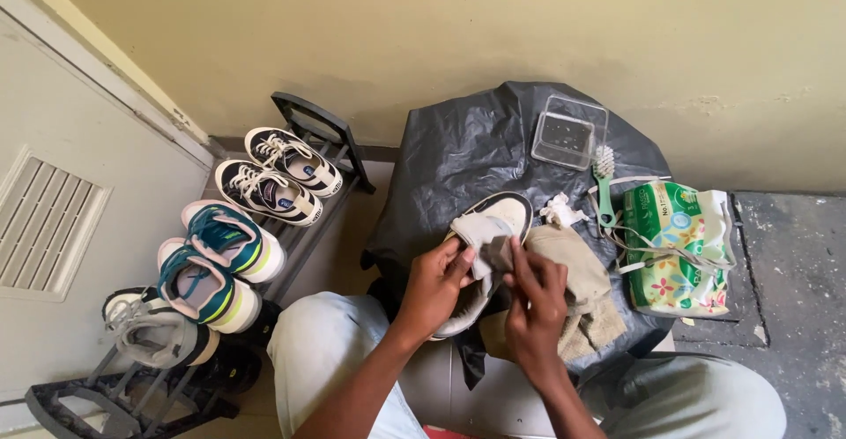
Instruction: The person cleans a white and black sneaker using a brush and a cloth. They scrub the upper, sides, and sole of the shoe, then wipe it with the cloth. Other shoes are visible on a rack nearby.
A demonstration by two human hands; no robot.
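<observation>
My left hand grips a pale grey shoe with a black rim, holding it by its side over a surface covered with black plastic sheet. My right hand pinches the shoe's tongue or inner lining from the other side. A beige cloth lies under and to the right of the shoe, touching my right hand. A crumpled white wad rests just beyond the cloth.
A green-handled brush and a clear plastic box lie on the sheet. A green flowered packet with white laces sits at right. A black shoe rack at left holds several sneakers beside a door.
</observation>
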